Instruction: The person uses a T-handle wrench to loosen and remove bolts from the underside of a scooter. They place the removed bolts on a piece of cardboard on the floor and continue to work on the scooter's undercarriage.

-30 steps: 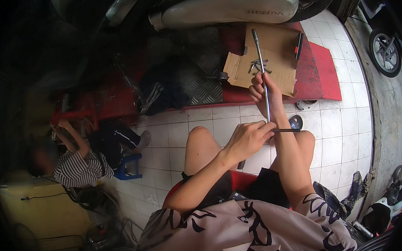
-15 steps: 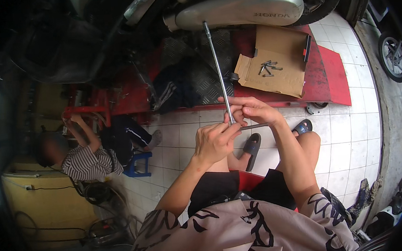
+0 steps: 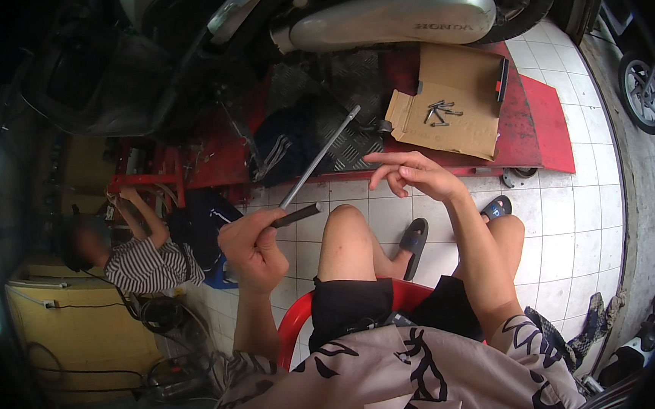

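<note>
My left hand (image 3: 252, 249) is wrapped round the dark handle of a long-shafted socket wrench (image 3: 320, 159). Its chrome shaft slants up and to the right, with the socket end above the red platform. One end of the handle sticks out past my fingers; the rest is hidden in my fist. To the right, my right hand (image 3: 420, 177) is open, fingers loosely spread and apart from the wrench. Beyond it, several bolts (image 3: 439, 113) lie in an opened cardboard box (image 3: 459, 77). The silver side cover (image 3: 390, 16) of a motorcycle is at the top.
The box rests on a red metal platform (image 3: 542, 125) with a dark tread-plate middle. I sit on a red plastic stool (image 3: 296, 324) over white tiles. At left, another person in a striped shirt (image 3: 148, 264) reaches to a red frame (image 3: 151, 180). A loose wheel (image 3: 641, 91) stands far right.
My left hand has drawn the wrench left and toward me, and its shaft has tipped from nearly upright to slanted. The wrench tip has come away from the side cover. My right hand is off the wrench.
</note>
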A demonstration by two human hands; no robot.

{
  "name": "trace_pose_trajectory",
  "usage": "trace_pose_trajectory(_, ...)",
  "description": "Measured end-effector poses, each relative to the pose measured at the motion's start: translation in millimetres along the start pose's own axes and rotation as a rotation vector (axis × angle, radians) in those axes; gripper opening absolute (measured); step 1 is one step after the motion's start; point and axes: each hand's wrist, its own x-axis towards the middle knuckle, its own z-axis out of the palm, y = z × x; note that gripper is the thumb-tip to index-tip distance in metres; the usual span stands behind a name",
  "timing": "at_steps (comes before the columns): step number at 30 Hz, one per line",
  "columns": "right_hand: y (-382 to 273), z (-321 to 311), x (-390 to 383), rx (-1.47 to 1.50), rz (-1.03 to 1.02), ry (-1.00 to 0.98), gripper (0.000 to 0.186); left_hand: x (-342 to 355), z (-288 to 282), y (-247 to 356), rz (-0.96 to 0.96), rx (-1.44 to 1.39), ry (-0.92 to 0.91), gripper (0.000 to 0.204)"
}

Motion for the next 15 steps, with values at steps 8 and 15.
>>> trace_pose_trajectory(8, -13, 58, 36, -0.029, -0.072, 0.188, 0.031, -53, 61, 23, 0.083, 0.001, -0.657, 0.013)
trace_pose_trajectory(15, -53, 97, 110, 0.032, 0.035, 0.361, 0.029, -24, 28, 6, 0.018, 0.148, -0.465, 0.012)
